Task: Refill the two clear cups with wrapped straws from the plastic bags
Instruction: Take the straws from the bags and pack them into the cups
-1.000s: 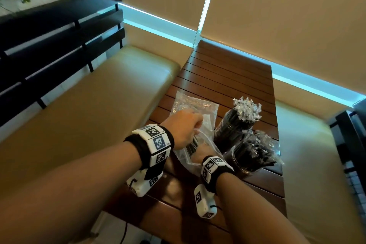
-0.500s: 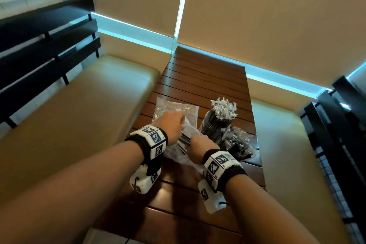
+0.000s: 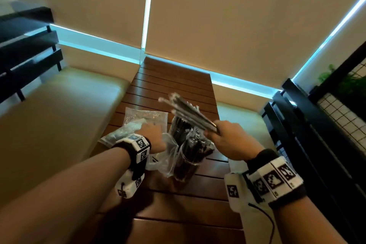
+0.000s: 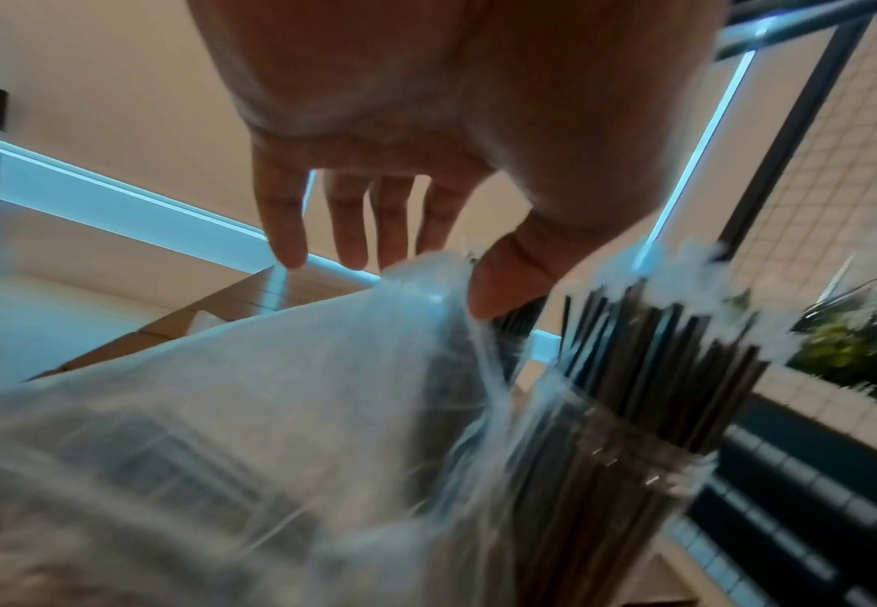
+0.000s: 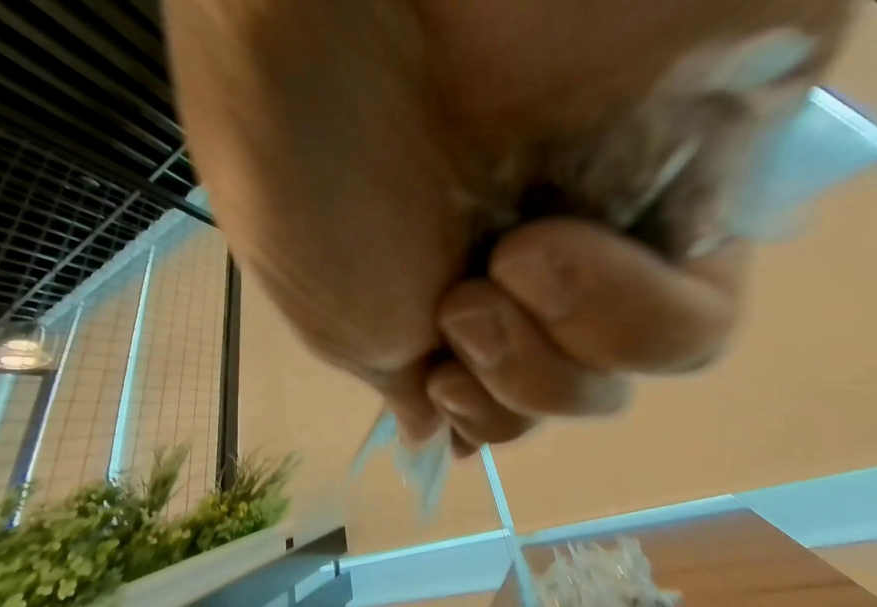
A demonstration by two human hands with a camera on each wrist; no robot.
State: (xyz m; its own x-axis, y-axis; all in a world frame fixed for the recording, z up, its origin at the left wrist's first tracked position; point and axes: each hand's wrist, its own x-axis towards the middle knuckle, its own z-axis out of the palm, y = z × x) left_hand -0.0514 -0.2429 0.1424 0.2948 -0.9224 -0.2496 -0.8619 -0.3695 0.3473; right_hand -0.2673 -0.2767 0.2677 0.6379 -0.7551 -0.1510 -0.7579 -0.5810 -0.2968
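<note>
My right hand (image 3: 223,136) grips a bundle of black wrapped straws (image 3: 186,113), raised and slanting up to the left above the cups. In the right wrist view the same hand (image 5: 503,349) is a fist with wrapper ends (image 5: 415,464) sticking out below. Two clear cups packed with straws stand on the table, a far cup (image 3: 177,127) and a near cup (image 3: 187,164). My left hand (image 3: 152,134) pinches the mouth of a plastic bag (image 4: 295,390) between thumb and forefinger (image 4: 389,267), just left of the near cup (image 4: 633,451).
A second, flat plastic bag (image 3: 146,116) lies farther back on the slatted wooden table (image 3: 174,85). Beige bench cushions (image 3: 59,115) flank the table. A black mesh screen with plants (image 3: 340,93) stands at the right, and blinds close off the back.
My right hand has pulled a bundle of straws out of the bag and lifted it up and to the right. The left hand has stayed on the bag.
</note>
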